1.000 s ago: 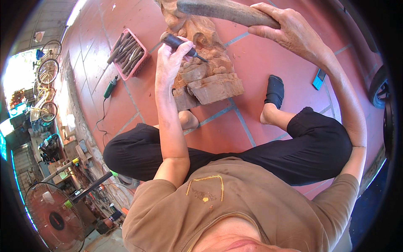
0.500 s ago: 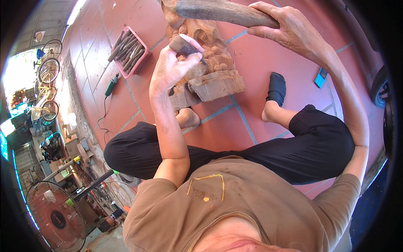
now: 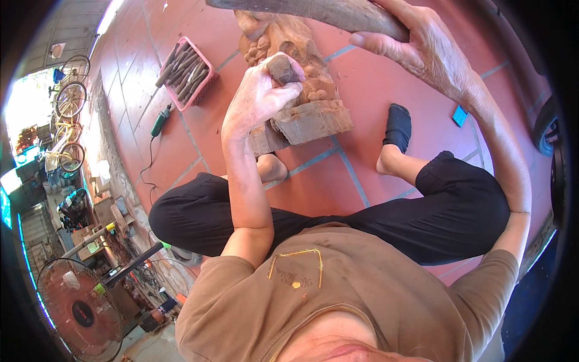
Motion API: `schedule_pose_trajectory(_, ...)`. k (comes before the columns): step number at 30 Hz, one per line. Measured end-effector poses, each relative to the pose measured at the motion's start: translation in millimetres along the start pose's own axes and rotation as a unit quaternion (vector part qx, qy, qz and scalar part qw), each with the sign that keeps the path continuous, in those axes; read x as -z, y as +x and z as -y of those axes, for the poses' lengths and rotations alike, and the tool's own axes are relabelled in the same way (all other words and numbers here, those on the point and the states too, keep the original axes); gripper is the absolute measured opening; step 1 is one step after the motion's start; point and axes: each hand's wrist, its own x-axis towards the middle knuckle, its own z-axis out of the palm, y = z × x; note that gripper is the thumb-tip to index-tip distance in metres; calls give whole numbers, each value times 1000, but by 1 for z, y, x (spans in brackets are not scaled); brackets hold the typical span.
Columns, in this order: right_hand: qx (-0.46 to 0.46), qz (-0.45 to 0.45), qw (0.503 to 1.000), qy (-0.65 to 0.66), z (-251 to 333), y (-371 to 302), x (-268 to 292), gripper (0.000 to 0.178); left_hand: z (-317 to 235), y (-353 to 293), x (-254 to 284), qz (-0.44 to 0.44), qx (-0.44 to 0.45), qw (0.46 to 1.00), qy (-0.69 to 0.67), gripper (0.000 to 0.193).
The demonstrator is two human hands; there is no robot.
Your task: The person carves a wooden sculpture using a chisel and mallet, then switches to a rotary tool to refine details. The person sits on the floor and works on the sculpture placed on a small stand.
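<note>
My left hand is wrapped round a carving chisel, its dark wooden handle end tilted up toward me. The blade is hidden behind my fingers. Beneath that hand stands a reddish-brown wood carving with rounded, knobbly relief and a rough block base. Up at the top right, my right hand grips a long, worn wooden mallet, which reaches leftward over the far end of the carving. The mallet's far end touches the top edge of the picture, apart from the chisel handle.
A pink basket full of wooden-handled tools sits on the red tiles at left. Near it lies a green power tool with a cord. A blue keypad device rests at right. A fan and bicycles stand far left.
My left hand has shifted slightly right and tipped the chisel, so its handle end now faces up and its blade is hidden. The mallet has swung, its far end now further up and left.
</note>
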Motion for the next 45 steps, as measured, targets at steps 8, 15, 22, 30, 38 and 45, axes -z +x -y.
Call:
schedule_pose_trajectory(8, 36, 115, 986, -113, -21, -10, -11, 60, 16, -1, -3, -28, -40, 997, -58, 14)
schedule_pose_trajectory(15, 104, 28, 994, -25, -1, -6, -4, 60, 17, -1, -1, -29, -41, 999, -7, 16)
schedule_pose_trajectory(22, 39, 87, 986, -136, -27, -14, -17, 48, 24, -1, -5, -62, -69, 991, -93, 18)
schedule_pose_trajectory(30, 13, 42, 986, -158, -35, -19, -4, 54, 28, -6, 7, -26, -50, 995, -86, 17)
schedule_pose_trajectory(38, -54, 53, 994, -73, -1, -11, 19, 52, 20, -3, -8, -66, -74, 994, -56, 16)
schedule_pose_trajectory(45, -55, 57, 994, -81, -10, -11, 16, 51, 19, -4, -4, -82, -88, 993, 2, 19)
